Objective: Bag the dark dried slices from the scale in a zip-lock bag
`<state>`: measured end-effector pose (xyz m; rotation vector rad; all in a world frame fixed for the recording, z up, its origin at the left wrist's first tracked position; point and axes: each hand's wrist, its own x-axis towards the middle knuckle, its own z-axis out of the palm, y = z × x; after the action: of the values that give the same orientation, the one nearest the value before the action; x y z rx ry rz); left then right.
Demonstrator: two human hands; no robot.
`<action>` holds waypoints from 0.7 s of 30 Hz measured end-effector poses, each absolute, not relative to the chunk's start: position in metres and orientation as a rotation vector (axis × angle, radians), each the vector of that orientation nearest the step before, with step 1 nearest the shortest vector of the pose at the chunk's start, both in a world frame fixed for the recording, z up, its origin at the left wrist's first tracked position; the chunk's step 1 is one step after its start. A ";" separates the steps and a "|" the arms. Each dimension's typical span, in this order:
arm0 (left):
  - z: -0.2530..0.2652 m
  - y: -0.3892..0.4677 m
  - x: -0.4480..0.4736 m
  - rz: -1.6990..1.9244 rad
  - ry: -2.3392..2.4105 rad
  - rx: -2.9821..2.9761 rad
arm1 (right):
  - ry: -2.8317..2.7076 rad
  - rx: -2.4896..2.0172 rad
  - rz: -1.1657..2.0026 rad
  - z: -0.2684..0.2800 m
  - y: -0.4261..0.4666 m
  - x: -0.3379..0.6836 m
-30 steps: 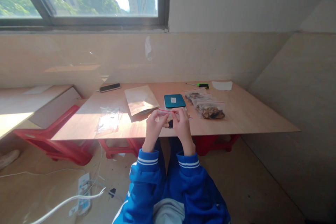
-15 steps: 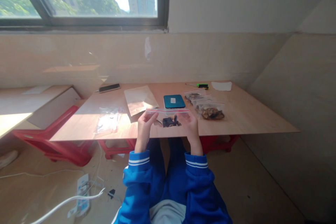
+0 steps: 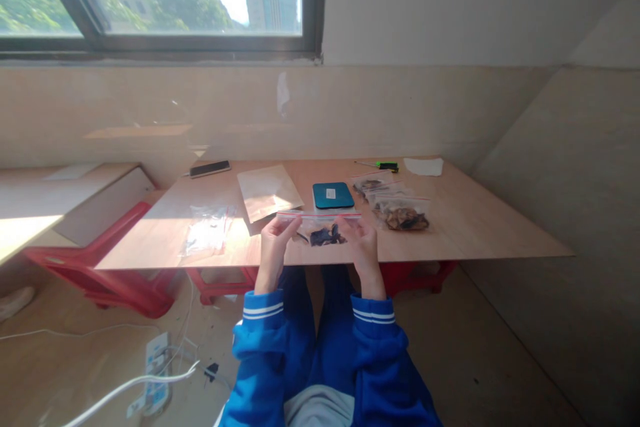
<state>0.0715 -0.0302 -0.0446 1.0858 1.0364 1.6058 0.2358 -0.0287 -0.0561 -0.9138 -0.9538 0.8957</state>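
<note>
Between my hands hangs a clear zip bag [image 3: 327,235] with a red line along its top and dark, dried-looking pieces inside. My left hand [image 3: 274,245] pinches its left upper side, and my right hand [image 3: 364,247] grips the right upper side. The bag is held over the front part of the table. Just behind it lies a flat blue-topped device [image 3: 333,195] with a small white label. Filled zip bags [image 3: 404,215] of brown dried pieces lie to the right of my right hand. A brown paper pouch [image 3: 269,192] rests beyond my left hand.
On the wooden table [image 3: 480,227] are clear plastic bags [image 3: 206,232] at the left, a phone [image 3: 210,169], a green-and-black screwdriver [image 3: 385,166] and a white paper piece [image 3: 424,166]. Red stools [image 3: 120,280] stand below. A power strip [image 3: 157,373] with cables lies on the floor.
Both hands keep hold of the zip bag in nearly the same place. The whole view has shifted very slightly.
</note>
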 end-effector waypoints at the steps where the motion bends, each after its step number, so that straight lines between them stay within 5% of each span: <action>1: -0.043 -0.031 0.072 1.616 1.046 1.082 | -0.953 -0.919 0.880 -0.057 -0.028 0.235; 21: -0.043 -0.032 0.076 1.604 0.995 1.040 | -0.987 -0.923 0.881 -0.061 -0.027 0.232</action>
<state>0.0758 -0.0318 -0.0430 1.0395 0.9954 1.6042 0.2318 -0.0270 -0.0607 -0.9227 -0.9870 0.8810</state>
